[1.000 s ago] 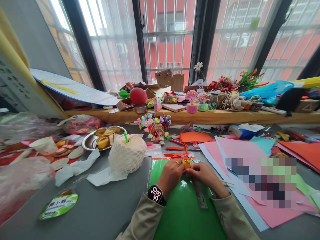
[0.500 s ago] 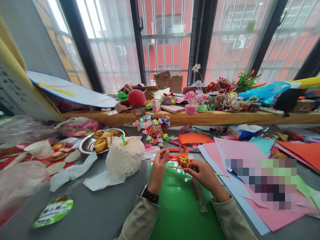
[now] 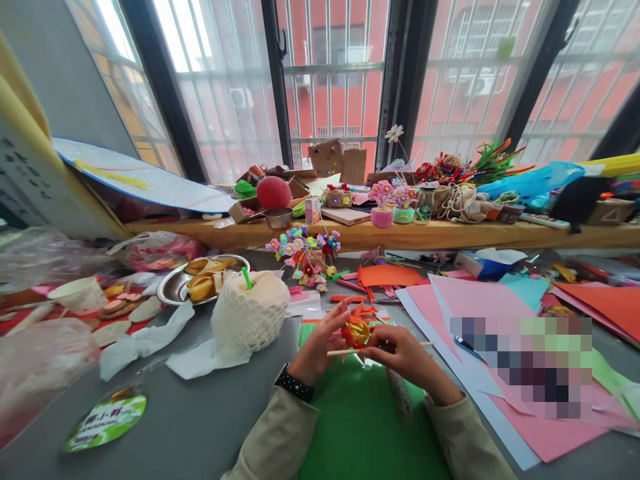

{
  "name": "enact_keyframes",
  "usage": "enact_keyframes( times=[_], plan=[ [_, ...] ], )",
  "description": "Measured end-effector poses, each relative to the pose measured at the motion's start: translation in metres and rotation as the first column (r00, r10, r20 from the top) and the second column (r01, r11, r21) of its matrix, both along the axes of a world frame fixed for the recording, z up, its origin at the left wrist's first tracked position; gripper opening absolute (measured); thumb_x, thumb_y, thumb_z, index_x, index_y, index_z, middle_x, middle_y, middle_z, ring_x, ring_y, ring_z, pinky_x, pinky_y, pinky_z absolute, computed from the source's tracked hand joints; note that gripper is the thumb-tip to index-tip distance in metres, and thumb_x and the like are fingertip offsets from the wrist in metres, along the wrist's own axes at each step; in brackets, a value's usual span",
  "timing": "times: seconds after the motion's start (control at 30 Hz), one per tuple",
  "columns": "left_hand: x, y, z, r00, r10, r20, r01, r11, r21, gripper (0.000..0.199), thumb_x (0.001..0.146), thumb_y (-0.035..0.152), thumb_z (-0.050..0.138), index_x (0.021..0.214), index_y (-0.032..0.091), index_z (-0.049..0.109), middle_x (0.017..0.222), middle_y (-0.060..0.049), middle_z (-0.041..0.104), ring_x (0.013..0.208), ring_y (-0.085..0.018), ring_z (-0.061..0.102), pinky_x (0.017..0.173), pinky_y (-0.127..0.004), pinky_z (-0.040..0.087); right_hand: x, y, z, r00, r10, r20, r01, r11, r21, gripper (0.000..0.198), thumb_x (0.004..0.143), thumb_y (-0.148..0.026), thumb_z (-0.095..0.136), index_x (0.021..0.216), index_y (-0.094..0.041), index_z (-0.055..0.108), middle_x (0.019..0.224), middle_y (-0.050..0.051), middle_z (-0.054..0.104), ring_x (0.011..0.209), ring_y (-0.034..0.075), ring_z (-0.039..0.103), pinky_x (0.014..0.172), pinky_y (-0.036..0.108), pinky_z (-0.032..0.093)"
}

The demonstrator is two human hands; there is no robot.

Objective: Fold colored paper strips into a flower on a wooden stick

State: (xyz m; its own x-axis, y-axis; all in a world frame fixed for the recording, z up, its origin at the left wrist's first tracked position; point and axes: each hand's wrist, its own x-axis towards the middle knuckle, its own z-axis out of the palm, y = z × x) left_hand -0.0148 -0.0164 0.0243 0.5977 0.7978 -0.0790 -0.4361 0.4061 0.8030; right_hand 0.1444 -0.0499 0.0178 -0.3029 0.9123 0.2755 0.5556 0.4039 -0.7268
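Observation:
A small folded-paper flower, orange with yellow petals in its middle, is between my two hands above a green mat. My right hand pinches a thin wooden stick just beside the flower; the stick runs below the flower and shows again past my knuckles. Whether those fingertips also grip the flower's base, I cannot tell. My left hand is cupped at the flower's left side with its fingers stretched out and apart. Partly under my right wrist lies a clear ruler.
Left of the mat stands a peeled coconut in white netting with a green straw. Behind it is a metal dish with peels. Pink and white paper sheets lie to the right, orange paper behind. Small craft flowers stand before the sill.
The flower and stick have shifted slightly left and toward me, and the flower has turned. My left hand has tilted over and come closer to the flower's side.

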Motion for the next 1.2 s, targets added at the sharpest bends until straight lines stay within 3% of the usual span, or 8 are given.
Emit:
enact_keyframes(
  times=[0.13, 0.37, 0.67, 1.2],
  plan=[
    [-0.001, 0.005, -0.005, 0.999, -0.004, -0.055, 0.004, 1.000, 0.011, 0.047, 0.075, 0.026, 0.050, 0.120, 0.024, 0.037, 0.112, -0.008, 0.053, 0.085, -0.018, 0.058, 0.060, -0.022, 0.043, 0.001, 0.001, -0.001, 1.000, -0.023, 0.011, 0.023, 0.999, 0.028, 0.027, 0.072, -0.039, 0.053, 0.060, -0.016, 0.059, 0.057, -0.002, 0.050, 0.050, 0.008, 0.039, 0.046, 0.019, 0.030],
    [0.000, 0.007, -0.012, 0.997, 0.018, -0.076, -0.019, 1.000, -0.011, 0.043, 0.074, 0.028, 0.050, 0.115, 0.019, 0.045, 0.104, -0.008, 0.059, 0.090, -0.019, 0.056, 0.070, -0.025, 0.043, 0.000, 0.001, -0.001, 0.998, -0.062, -0.009, 0.063, 0.993, 0.100, 0.029, 0.073, -0.041, 0.052, 0.059, -0.016, 0.059, 0.060, 0.000, 0.051, 0.053, 0.009, 0.041, 0.049, 0.020, 0.032],
    [0.000, 0.005, -0.007, 0.998, 0.028, -0.059, -0.031, 0.998, -0.051, 0.040, 0.074, 0.026, 0.051, 0.113, 0.015, 0.047, 0.099, -0.009, 0.061, 0.088, -0.019, 0.057, 0.077, -0.030, 0.042, -0.002, 0.001, -0.002, 0.995, -0.086, 0.045, 0.075, 0.974, 0.216, 0.028, 0.073, -0.040, 0.052, 0.060, -0.017, 0.059, 0.064, 0.003, 0.054, 0.059, 0.013, 0.045, 0.054, 0.023, 0.034],
    [0.003, 0.008, -0.012, 0.999, -0.014, 0.038, 0.016, 0.998, -0.053, 0.036, 0.076, 0.024, 0.046, 0.110, 0.013, 0.049, 0.095, -0.009, 0.061, 0.081, -0.018, 0.059, 0.066, -0.026, 0.045, -0.002, 0.001, -0.004, 0.993, -0.111, 0.029, 0.101, 0.964, 0.247, 0.027, 0.074, -0.040, 0.051, 0.059, -0.018, 0.055, 0.063, 0.002, 0.051, 0.061, 0.013, 0.045, 0.055, 0.023, 0.034]
  ],
)
